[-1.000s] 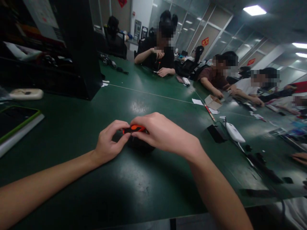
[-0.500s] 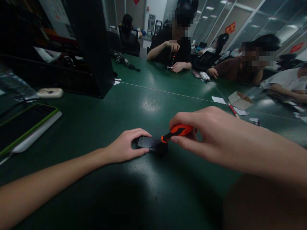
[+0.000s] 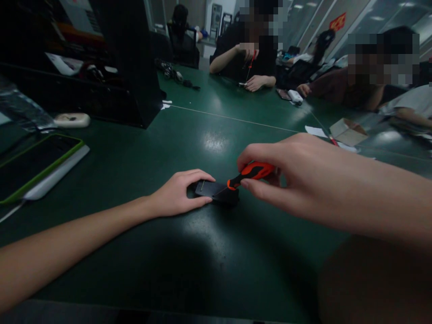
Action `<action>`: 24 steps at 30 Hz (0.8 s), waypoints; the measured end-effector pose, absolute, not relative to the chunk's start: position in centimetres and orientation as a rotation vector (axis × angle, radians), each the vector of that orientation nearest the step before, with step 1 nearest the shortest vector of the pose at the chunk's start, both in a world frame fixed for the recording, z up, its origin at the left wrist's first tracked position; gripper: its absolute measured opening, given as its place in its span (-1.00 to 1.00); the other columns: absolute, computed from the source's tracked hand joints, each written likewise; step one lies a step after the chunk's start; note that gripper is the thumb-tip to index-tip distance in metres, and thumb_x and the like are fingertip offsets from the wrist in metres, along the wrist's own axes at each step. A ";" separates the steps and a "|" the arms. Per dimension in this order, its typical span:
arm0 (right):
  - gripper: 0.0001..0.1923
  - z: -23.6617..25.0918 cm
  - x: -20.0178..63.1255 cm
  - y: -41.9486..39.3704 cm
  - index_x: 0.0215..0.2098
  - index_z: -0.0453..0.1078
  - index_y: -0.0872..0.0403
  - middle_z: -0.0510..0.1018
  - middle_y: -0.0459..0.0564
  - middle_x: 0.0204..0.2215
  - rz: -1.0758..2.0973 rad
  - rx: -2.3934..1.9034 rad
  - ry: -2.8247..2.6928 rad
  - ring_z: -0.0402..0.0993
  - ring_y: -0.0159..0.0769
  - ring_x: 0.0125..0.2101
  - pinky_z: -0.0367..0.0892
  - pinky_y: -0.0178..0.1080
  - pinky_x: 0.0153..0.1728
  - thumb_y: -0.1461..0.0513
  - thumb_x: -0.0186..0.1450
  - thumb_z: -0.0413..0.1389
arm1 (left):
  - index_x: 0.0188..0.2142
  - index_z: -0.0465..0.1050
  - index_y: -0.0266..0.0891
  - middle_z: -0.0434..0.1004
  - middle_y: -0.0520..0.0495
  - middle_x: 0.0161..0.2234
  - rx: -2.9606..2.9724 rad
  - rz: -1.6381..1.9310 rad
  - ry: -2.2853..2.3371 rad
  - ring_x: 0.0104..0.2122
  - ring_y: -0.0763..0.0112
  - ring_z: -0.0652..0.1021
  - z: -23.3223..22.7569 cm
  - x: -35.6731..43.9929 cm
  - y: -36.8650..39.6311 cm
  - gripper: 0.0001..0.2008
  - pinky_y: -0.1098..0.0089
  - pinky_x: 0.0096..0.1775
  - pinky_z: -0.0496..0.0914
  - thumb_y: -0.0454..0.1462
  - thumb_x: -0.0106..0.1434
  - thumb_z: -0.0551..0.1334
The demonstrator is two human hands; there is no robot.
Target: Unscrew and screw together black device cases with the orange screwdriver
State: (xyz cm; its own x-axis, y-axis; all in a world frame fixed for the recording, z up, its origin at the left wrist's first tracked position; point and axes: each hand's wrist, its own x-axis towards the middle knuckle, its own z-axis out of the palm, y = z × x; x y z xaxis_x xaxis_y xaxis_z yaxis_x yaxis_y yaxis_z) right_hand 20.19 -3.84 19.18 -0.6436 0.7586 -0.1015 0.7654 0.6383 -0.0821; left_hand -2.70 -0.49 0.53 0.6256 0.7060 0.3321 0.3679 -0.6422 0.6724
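Observation:
A small flat black device lies on the green table in front of me. My left hand grips its left end between thumb and fingers and holds it down. My right hand holds an orange-and-black screwdriver by the handle. The thin metal tip points down and left onto the top of the device.
A green-edged tablet lies at the left, with a pale oval object behind it and a tall black box. Several people sit along the far and right sides. A small cardboard box and papers lie at the right.
One second ago both hands were closed together over the device and screwdriver. My right hand has since drawn back to the right, leaving the tip on the device. The view shifted slightly.

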 end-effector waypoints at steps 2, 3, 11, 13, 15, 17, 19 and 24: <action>-0.78 18.9 19.9 -3.9 -0.28 0.50 0.07 0.46 -0.09 -0.56 -0.167 1.280 2.816 0.32 -0.37 -0.54 0.09 -0.27 -0.43 0.12 0.36 0.09 | 0.07 0.46 -0.19 0.57 -0.09 0.03 2.305 0.811 0.839 0.01 0.21 0.56 0.5 -2.7 -0.5 -0.63 0.25 0.06 0.41 -0.16 0.31 0.35; -0.77 18.7 19.7 -3.9 -0.27 0.50 0.07 0.46 -0.09 -0.55 -0.155 1.273 2.829 0.34 -0.36 -0.52 0.10 -0.27 -0.42 0.11 0.37 0.09 | 0.07 0.46 -0.20 0.57 -0.09 0.01 2.311 0.816 0.838 0.00 0.21 0.56 0.5 -2.7 -0.5 -0.63 0.26 0.05 0.41 -0.16 0.31 0.35; -0.83 17.4 18.0 -3.7 -0.13 0.45 0.04 0.55 -0.02 -0.27 0.038 1.185 2.987 0.45 -0.28 -0.32 0.17 -0.26 -0.34 0.26 0.35 0.07 | 0.05 0.48 -0.17 0.59 -0.10 0.00 2.342 0.849 0.852 -0.01 0.15 0.58 0.2 -2.6 -0.5 -0.65 0.19 0.03 0.45 -0.14 0.31 0.34; -0.80 17.5 17.9 -3.8 -0.13 0.44 0.04 0.55 -0.02 -0.21 0.041 1.143 2.998 0.45 -0.27 -0.29 0.19 -0.25 -0.32 0.33 0.28 0.10 | 0.05 0.48 -0.16 0.59 -0.10 0.02 2.349 0.846 0.859 0.01 0.13 0.58 0.3 -2.6 -0.5 -0.64 0.18 0.05 0.45 -0.13 0.31 0.33; -0.89 17.5 17.9 -4.0 -0.20 0.44 0.05 0.53 -0.04 -0.27 0.015 1.114 3.007 0.44 -0.29 -0.32 0.17 -0.25 -0.34 0.31 0.29 0.12 | 0.06 0.48 -0.16 0.59 -0.10 0.02 2.348 0.853 0.854 0.01 0.13 0.58 0.3 -2.6 -0.5 -0.64 0.18 0.06 0.45 -0.13 0.31 0.33; -0.93 17.6 17.9 -4.2 -0.23 0.43 0.05 0.52 -0.04 -0.30 -0.023 1.106 3.017 0.43 -0.28 -0.31 0.17 -0.24 -0.35 0.29 0.34 0.11 | 0.06 0.47 -0.17 0.59 -0.10 0.02 2.340 0.858 0.837 0.02 0.14 0.58 0.3 -2.6 -0.5 -0.64 0.20 0.06 0.44 -0.14 0.31 0.34; -0.86 17.6 17.9 -4.4 -0.16 0.43 0.05 0.52 -0.02 -0.20 -0.065 1.094 3.040 0.44 -0.27 -0.25 0.20 -0.24 -0.31 0.33 0.34 0.09 | 0.05 0.47 -0.18 0.59 -0.11 0.02 2.330 0.856 0.826 0.01 0.14 0.58 0.3 -2.6 -0.5 -0.64 0.20 0.06 0.44 -0.14 0.31 0.34; -0.85 17.4 17.9 -4.4 -0.13 0.41 0.08 0.51 0.00 -0.16 -0.064 1.094 3.082 0.40 -0.29 -0.25 0.18 -0.26 -0.30 0.33 0.32 0.12 | 0.05 0.48 -0.20 0.61 -0.13 -0.01 2.336 0.882 0.847 -0.03 0.14 0.60 0.0 -2.6 -0.5 -0.63 0.20 0.04 0.46 -0.13 0.31 0.35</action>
State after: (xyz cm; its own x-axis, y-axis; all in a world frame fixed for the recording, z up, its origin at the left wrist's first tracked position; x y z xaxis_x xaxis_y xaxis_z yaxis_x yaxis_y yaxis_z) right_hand 17.89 -4.37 17.42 -0.7687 0.6303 0.1085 0.6253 0.7763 -0.0800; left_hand -2.63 -0.47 0.04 0.5966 0.6954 0.4006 0.3716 -0.6819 0.6301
